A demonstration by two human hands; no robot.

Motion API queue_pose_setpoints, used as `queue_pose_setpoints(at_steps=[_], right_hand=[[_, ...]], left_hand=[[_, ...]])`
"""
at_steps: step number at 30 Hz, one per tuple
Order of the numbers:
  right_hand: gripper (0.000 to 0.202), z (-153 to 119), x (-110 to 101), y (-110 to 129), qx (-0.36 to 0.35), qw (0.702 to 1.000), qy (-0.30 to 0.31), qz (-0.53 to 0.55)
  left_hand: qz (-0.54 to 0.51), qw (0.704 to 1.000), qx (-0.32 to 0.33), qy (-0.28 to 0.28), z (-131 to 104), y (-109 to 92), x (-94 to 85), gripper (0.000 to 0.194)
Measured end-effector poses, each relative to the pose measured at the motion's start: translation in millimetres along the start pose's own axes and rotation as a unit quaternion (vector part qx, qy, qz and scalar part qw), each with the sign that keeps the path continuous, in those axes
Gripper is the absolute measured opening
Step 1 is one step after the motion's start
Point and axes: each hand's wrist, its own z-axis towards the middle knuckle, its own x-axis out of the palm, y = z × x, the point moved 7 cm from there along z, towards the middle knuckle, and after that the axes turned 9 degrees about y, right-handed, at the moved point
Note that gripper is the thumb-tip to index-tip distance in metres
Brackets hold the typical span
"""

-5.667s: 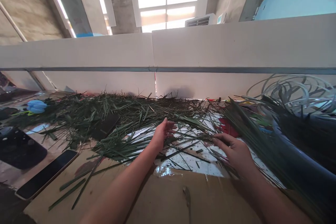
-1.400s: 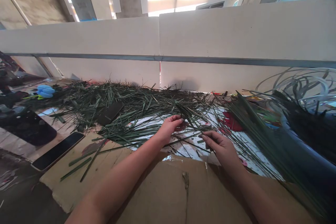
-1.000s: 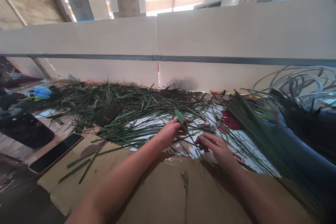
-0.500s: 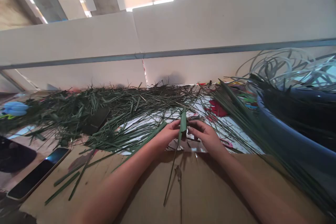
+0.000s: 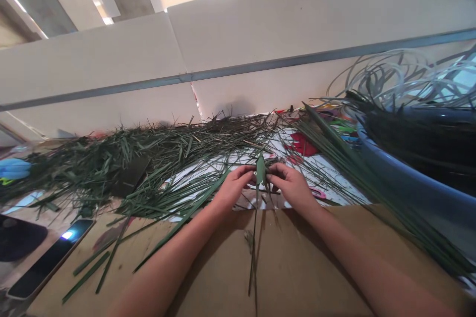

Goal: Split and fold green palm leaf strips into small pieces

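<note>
Between my two hands stands a folded green leaf piece (image 5: pixel 261 169), with thin stems hanging from it over the brown cardboard (image 5: pixel 297 262). My left hand (image 5: pixel 239 184) pinches its left side, thumb and fingers closed. On the other side my right hand (image 5: pixel 289 183) has its fingertips closed on the leaf's right edge. Long green leaf strips (image 5: pixel 174 195) lie left of my left hand on white patterned paper (image 5: pixel 330 173). What the fingertips do behind the leaf is hidden.
A heap of cut leaves (image 5: pixel 122 143) runs along the white partition (image 5: pixel 238 94). At the right, a blue tub (image 5: pixel 401 168) holds dark leaves, with long leaves beside it and clear tubing (image 5: pixel 394 72) behind. A phone (image 5: pixel 52 257) lies at the left.
The leaf piece has turned, showing a broader, pointed face, and its hanging stem now drops nearly straight down. My hands remain on it. The whole view has shifted and tilted slightly.
</note>
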Motion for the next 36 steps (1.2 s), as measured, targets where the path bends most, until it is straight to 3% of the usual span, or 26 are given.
queue_pose_setpoints(at_steps=[2,8,12,19,27,30,34,36], right_hand=[[0.016,-0.5,-0.7,0.9,-0.008,1.0,-0.002,-0.024],[0.015,-1.1,4.3,6.6,-0.043,0.998,0.025,-0.049],[0.017,-1.5,1.1,10.0,-0.037,0.998,0.014,-0.055],[0.023,-2.5,-3.3,15.6,-0.013,1.0,0.002,-0.008],[0.022,-1.0,-5.1,9.8,-0.012,1.0,-0.005,0.005],[0.019,-2.9,-9.4,17.2,-0.043,0.997,-0.036,-0.053],[0.019,-11.3,-18.5,40.8,-0.14,0.97,-0.12,-0.16],[0.011,-12.7,-17.7,46.1,-0.161,0.964,-0.12,-0.176]], left_hand=[[-0.004,1.0,-0.014,-0.007,-1.4,0.6,-1.1,0.033],[-0.122,0.989,-0.066,0.057,0.7,15.6,9.0,0.045],[-0.208,0.974,-0.074,0.052,0.5,17.7,9.3,0.036],[-0.244,0.966,-0.078,0.029,-0.9,13.5,9.7,0.018],[-0.252,0.964,-0.07,0.05,1.7,17.2,7.5,0.021],[-0.242,0.967,-0.066,0.041,1.2,16.0,6.2,0.025],[-0.238,0.969,-0.058,0.018,0.9,16.2,4.3,0.036],[-0.236,0.971,-0.047,0.002,1.0,16.3,2.3,0.038]])
